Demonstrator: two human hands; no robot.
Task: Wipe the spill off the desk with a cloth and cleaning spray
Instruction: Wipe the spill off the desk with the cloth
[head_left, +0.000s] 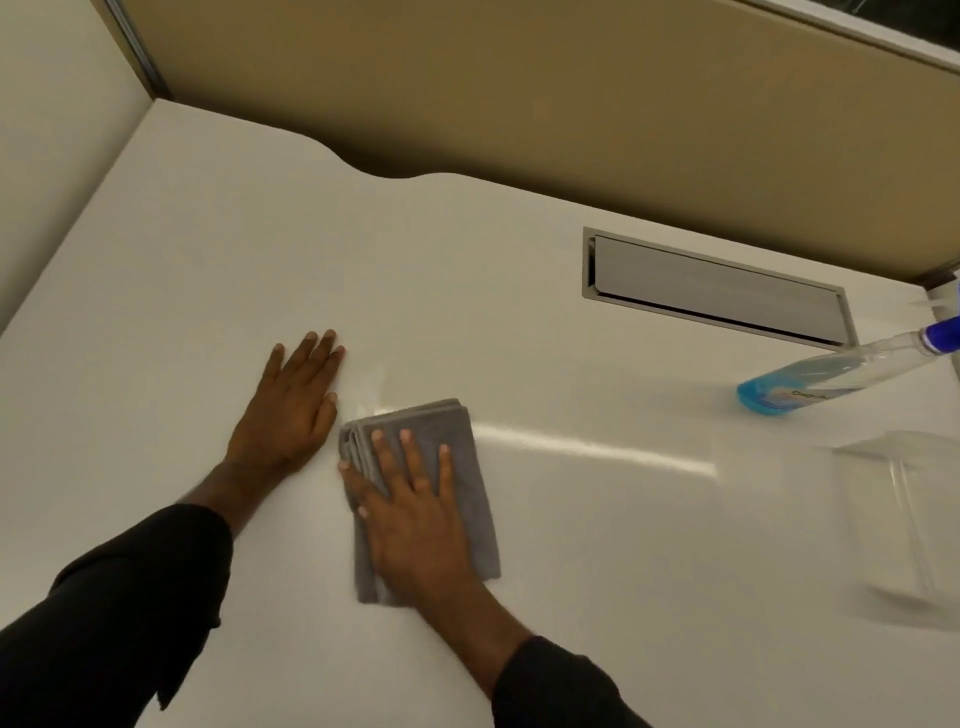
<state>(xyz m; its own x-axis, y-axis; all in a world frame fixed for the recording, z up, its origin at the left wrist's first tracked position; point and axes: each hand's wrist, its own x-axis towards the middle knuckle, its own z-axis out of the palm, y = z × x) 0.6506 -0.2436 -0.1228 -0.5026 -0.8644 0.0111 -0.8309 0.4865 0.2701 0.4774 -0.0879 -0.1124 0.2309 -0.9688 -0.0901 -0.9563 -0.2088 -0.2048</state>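
Left hand (291, 400) spread flat on the desk (156, 270) at centre left, just beside the folded grey cloth (467, 467), long axis toward the frame top, pinned under the flat, spread right hand (415, 525); spray bottle (831, 376) well apart at right edge, nearer the right hand; no spill discernible.

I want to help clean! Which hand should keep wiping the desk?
The right hand. It lies flat on the folded grey cloth, pressing it to the desk. The left hand rests bare on the desk beside it, holding nothing.
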